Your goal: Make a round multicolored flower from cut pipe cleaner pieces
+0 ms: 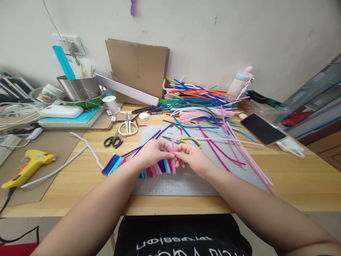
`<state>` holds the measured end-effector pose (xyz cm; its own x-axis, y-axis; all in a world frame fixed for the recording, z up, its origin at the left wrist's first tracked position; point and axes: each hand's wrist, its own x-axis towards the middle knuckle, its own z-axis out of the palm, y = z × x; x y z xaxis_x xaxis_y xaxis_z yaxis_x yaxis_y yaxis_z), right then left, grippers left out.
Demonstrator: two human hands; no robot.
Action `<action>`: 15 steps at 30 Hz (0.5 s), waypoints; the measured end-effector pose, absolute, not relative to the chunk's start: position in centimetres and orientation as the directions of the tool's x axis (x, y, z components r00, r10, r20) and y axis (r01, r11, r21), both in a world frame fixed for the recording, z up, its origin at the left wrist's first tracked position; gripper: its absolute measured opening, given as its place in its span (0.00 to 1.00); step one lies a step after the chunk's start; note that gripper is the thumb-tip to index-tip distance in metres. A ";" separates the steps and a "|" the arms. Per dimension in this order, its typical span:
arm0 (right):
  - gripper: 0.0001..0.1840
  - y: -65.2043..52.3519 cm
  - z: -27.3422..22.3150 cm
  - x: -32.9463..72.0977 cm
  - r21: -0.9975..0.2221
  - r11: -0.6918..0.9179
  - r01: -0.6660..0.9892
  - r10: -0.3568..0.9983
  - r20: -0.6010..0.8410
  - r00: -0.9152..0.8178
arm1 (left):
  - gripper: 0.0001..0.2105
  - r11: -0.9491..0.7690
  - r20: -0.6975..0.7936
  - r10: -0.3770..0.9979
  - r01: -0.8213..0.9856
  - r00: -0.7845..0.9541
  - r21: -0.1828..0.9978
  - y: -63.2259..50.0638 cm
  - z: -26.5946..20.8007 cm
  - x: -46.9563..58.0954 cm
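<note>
My left hand (157, 152) and my right hand (188, 156) meet above a grey cutting mat (183, 186). Both pinch a light pink pipe cleaner (173, 167), which stands at the right end of a row of folded pipe cleaners (115, 164) in purple, light blue, magenta and pink. My left hand and forearm hide the middle of that row. Just beyond my fingertips lie yellow-handled scissors (192, 140), partly behind my hands. Loose magenta pipe cleaners (215, 151) are spread on the mat to the right of my right hand.
A big heap of coloured pipe cleaners (197, 96) lies at the back. To its right are a phone (262, 128) and a bottle (237, 82). On the left are a yellow glue gun (29, 167), black scissors (112, 140), white-handled scissors (128, 127) and a metal pot (80, 89).
</note>
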<state>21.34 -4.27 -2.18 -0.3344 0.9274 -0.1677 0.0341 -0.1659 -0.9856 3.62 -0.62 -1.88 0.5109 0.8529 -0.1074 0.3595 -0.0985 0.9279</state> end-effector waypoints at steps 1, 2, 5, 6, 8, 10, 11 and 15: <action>0.13 -4.3 -2.2 21.3 -0.985 -0.173 0.014 0.926 -0.167 -0.338 | 0.11 -0.103 -0.105 0.853 0.362 0.511 0.926 -0.6 -2.0 3.6; 0.13 -4.3 -2.2 21.3 -0.985 -0.173 0.007 0.927 -0.165 -0.337 | 0.11 -0.100 -0.107 0.853 0.363 0.510 0.927 -0.6 -2.0 3.6; 0.13 -4.3 -2.2 21.3 -0.986 -0.167 -0.002 0.932 -0.158 -0.327 | 0.11 -0.048 -0.133 0.850 0.326 0.510 0.944 -0.7 -1.8 3.6; 0.13 -4.3 -2.2 21.3 -0.986 -0.168 -0.007 0.933 -0.157 -0.322 | 0.10 -0.019 -0.148 0.845 0.304 0.514 0.952 -0.7 -1.6 3.6; 0.12 -4.3 -2.2 21.3 -0.985 -0.171 -0.016 0.937 -0.157 -0.312 | 0.10 0.029 -0.170 0.829 0.263 0.532 0.964 -0.8 -1.3 3.7; 0.12 -4.3 -2.1 21.2 -0.984 -0.179 -0.022 0.936 -0.163 -0.311 | 0.10 0.040 -0.174 0.816 0.246 0.551 0.968 -0.9 -1.0 3.7; 0.12 -4.3 -2.2 21.2 -0.982 -0.185 -0.025 0.934 -0.167 -0.316 | 0.09 0.036 -0.172 0.814 0.247 0.554 0.968 -0.9 -1.0 3.7; 0.11 -4.4 -2.3 21.2 -0.987 -0.159 -0.005 0.937 -0.149 -0.317 | 0.08 0.027 -0.170 0.821 0.260 0.545 0.965 -0.9 -1.3 3.7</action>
<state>21.16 -4.36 -2.34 -0.3166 0.9367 -0.1494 -0.0054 -0.1593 -0.9872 3.68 -0.90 -1.27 0.5453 0.8209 -0.1697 0.2597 0.0270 0.9653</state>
